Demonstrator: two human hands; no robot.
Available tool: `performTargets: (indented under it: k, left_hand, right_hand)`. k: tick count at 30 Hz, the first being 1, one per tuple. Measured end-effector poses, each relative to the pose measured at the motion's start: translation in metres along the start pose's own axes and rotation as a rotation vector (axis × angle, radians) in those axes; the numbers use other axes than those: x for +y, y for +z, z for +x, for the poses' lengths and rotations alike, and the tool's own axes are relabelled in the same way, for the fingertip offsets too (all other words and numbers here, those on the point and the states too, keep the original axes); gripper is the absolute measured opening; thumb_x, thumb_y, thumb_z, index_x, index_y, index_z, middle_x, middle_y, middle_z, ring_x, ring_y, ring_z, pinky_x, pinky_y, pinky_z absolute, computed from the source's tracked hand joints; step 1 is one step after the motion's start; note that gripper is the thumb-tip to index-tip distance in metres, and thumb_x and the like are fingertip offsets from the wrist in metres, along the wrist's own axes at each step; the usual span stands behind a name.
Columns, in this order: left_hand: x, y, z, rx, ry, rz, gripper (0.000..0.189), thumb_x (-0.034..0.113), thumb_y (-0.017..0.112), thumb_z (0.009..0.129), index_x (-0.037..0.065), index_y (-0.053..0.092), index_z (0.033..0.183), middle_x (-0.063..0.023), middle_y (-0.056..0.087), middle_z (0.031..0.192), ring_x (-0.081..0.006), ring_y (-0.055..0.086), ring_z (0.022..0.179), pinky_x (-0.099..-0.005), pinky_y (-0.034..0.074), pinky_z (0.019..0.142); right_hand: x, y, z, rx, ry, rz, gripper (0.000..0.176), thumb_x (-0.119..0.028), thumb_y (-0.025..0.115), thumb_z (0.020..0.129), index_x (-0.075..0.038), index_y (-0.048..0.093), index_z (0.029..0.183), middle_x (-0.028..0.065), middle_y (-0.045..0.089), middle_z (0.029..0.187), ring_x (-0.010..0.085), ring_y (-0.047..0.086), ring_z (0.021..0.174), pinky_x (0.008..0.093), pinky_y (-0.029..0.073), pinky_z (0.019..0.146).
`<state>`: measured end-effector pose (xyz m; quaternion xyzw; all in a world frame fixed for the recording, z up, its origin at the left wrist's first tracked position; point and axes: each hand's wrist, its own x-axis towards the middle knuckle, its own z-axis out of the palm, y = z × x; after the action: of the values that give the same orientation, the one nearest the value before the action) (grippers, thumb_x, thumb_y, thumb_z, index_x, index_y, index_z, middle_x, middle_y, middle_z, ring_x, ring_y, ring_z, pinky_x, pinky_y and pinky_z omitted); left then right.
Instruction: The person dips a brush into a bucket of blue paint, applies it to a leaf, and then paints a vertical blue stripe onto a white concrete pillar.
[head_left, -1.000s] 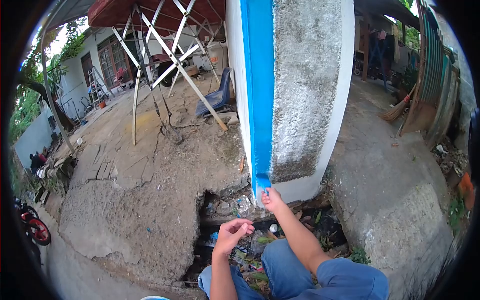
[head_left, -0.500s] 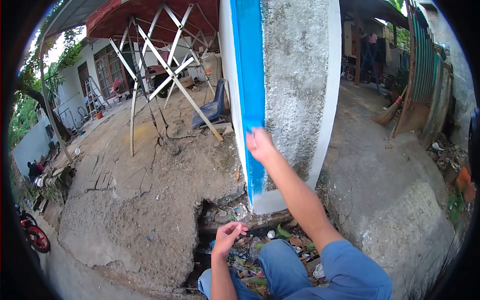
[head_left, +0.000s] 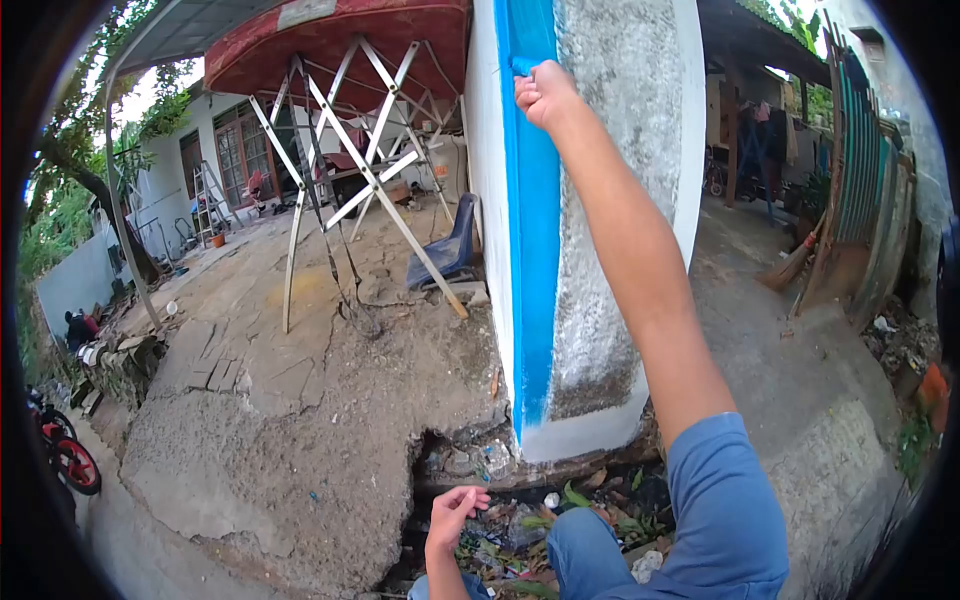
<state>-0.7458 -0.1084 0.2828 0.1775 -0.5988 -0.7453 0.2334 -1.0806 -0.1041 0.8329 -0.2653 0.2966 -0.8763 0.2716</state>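
My right hand (head_left: pixel 546 95) is raised high against the pillar (head_left: pixel 610 180), its fingers closed around a paintbrush. Only the blue-coated end of the paintbrush (head_left: pixel 522 66) shows; my fingers hide the rest. The brush touches a blue painted strip (head_left: pixel 532 250) along the pillar's left edge. Beside that strip the pillar face is rough, grey and white, with a white band at its foot. My left hand (head_left: pixel 458 515) hovers low above the littered ditch, near my knee. Its fingers are loosely bent and apart, and nothing shows in them.
A ditch with leaves and rubbish (head_left: pixel 520 520) lies below the pillar, beside broken concrete (head_left: pixel 330 450). To the left stand a folding frame with a red canopy (head_left: pixel 340 40) and a blue chair (head_left: pixel 445 245). A broom (head_left: pixel 790 268) leans at the right.
My right hand has moved up along the blue strip with the paintbrush. The camera view has shifted slightly. My left hand stays low, over the ditch.
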Motion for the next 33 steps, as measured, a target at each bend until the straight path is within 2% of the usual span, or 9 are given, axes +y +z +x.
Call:
performTargets:
  k: [7, 11, 18, 21, 23, 25, 28, 31, 33]
  left_hand:
    - [0.015, 0.004, -0.008, 0.116, -0.169, -0.065, 0.024, 0.020, 0.055, 0.091, -0.001, 0.064, 0.100, -0.0083, 0.068, 0.088, -0.0122, 0.062, 0.074, -0.0219, 0.043, 0.063]
    - [0.020, 0.017, -0.012, 0.027, -0.022, -0.001, 0.025, 0.018, 0.052, 0.091, -0.004, 0.063, 0.099, -0.0105, 0.067, 0.087, -0.0144, 0.062, 0.074, -0.0238, 0.044, 0.062]
    - [0.020, 0.043, -0.020, -0.124, 0.114, -0.033, 0.023, 0.016, 0.058, 0.087, -0.003, 0.063, 0.099, -0.0113, 0.067, 0.087, -0.0150, 0.062, 0.075, -0.0244, 0.045, 0.064]
    - [0.014, 0.044, -0.016, -0.152, 0.102, -0.044, 0.026, 0.019, 0.061, 0.086, -0.003, 0.063, 0.099, -0.0110, 0.067, 0.087, -0.0150, 0.062, 0.075, -0.0248, 0.045, 0.065]
    - [0.015, 0.046, -0.014, -0.138, 0.125, -0.023, 0.032, 0.026, 0.064, 0.084, -0.003, 0.063, 0.099, -0.0104, 0.067, 0.085, -0.0150, 0.062, 0.075, -0.0253, 0.045, 0.065]
    - [0.015, 0.046, -0.014, -0.213, 0.127, -0.065, 0.025, 0.014, 0.061, 0.087, -0.004, 0.062, 0.103, -0.0090, 0.066, 0.090, -0.0143, 0.060, 0.081, -0.0279, 0.048, 0.076]
    - [0.015, 0.055, -0.014, -0.276, 0.150, -0.076, 0.025, 0.014, 0.062, 0.087, -0.003, 0.061, 0.104, -0.0088, 0.065, 0.091, -0.0143, 0.060, 0.083, -0.0284, 0.048, 0.077]
    - [0.016, 0.064, -0.013, -0.305, 0.139, -0.122, 0.025, 0.014, 0.062, 0.086, -0.004, 0.060, 0.105, -0.0084, 0.065, 0.092, -0.0136, 0.060, 0.084, -0.0281, 0.048, 0.077]
    - [0.015, 0.069, -0.013, -0.363, 0.137, -0.143, 0.025, 0.015, 0.062, 0.087, -0.003, 0.060, 0.104, -0.0078, 0.065, 0.092, -0.0129, 0.060, 0.086, -0.0277, 0.048, 0.078]
  right_hand:
    - [-0.051, 0.041, 0.000, -0.151, -0.253, -0.254, 0.023, -0.014, 0.035, 0.092, 0.006, 0.045, 0.087, 0.0031, 0.040, 0.060, 0.0059, 0.032, 0.041, 0.0196, 0.019, 0.032]
    - [-0.013, -0.024, 0.010, -0.034, -0.041, -0.298, 0.026, -0.020, 0.037, 0.094, 0.004, 0.045, 0.089, 0.0025, 0.041, 0.061, 0.0050, 0.031, 0.041, 0.0196, 0.018, 0.032]
    - [0.141, -0.172, -0.069, 0.099, 0.160, -0.132, 0.030, -0.031, 0.050, 0.091, -0.002, 0.053, 0.087, -0.0019, 0.041, 0.057, 0.0052, 0.035, 0.040, 0.0185, 0.025, 0.033]
    - [0.225, -0.230, -0.125, 0.326, 0.129, -0.228, 0.033, -0.035, 0.055, 0.089, -0.002, 0.056, 0.086, -0.0012, 0.045, 0.058, 0.0036, 0.036, 0.037, 0.0175, 0.025, 0.030]
    - [0.281, -0.278, -0.166, 0.333, 0.186, -0.173, 0.033, -0.034, 0.055, 0.090, -0.002, 0.055, 0.084, -0.0030, 0.042, 0.053, 0.0038, 0.032, 0.036, 0.0196, 0.021, 0.030]
    - [0.337, -0.328, -0.200, 0.425, 0.248, -0.188, 0.033, -0.034, 0.053, 0.091, -0.001, 0.055, 0.083, -0.0028, 0.041, 0.053, 0.0039, 0.031, 0.036, 0.0202, 0.019, 0.030]
    - [0.415, -0.407, -0.244, 0.554, 0.387, -0.193, 0.038, -0.034, 0.052, 0.091, -0.001, 0.051, 0.072, 0.0014, 0.045, 0.054, 0.0063, 0.034, 0.035, 0.0214, 0.021, 0.030]
    - [0.451, -0.451, -0.271, 0.645, 0.545, -0.172, 0.034, -0.032, 0.050, 0.092, 0.000, 0.052, 0.081, -0.0010, 0.042, 0.054, 0.0052, 0.032, 0.036, 0.0199, 0.020, 0.031]
    - [0.478, -0.486, -0.265, 0.702, 0.545, -0.135, 0.032, -0.028, 0.050, 0.091, -0.001, 0.051, 0.076, 0.0006, 0.043, 0.054, 0.0067, 0.034, 0.036, 0.0212, 0.020, 0.030]
